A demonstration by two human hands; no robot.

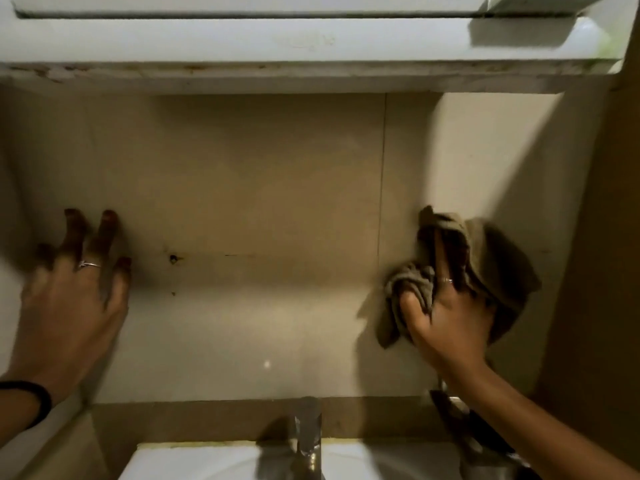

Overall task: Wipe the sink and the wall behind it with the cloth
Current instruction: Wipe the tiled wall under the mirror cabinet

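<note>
The beige tiled wall [259,188] fills the middle of the head view, above the white sink [194,460] at the bottom edge. My right hand [446,313] presses a crumpled brown cloth [495,258] against the wall at the right, with the thumb hooked round a fold of it. My left hand [76,292] rests flat on the wall at the left, fingers spread and straight, holding nothing. A small dark hole [174,259] with a rusty stain marks the wall between the hands.
A metal tap [307,434] rises from the back of the sink at bottom centre. A white cabinet or shelf [277,39] overhangs the wall at the top. A side wall [595,271] closes the right. Dark objects [481,441] lie under my right forearm.
</note>
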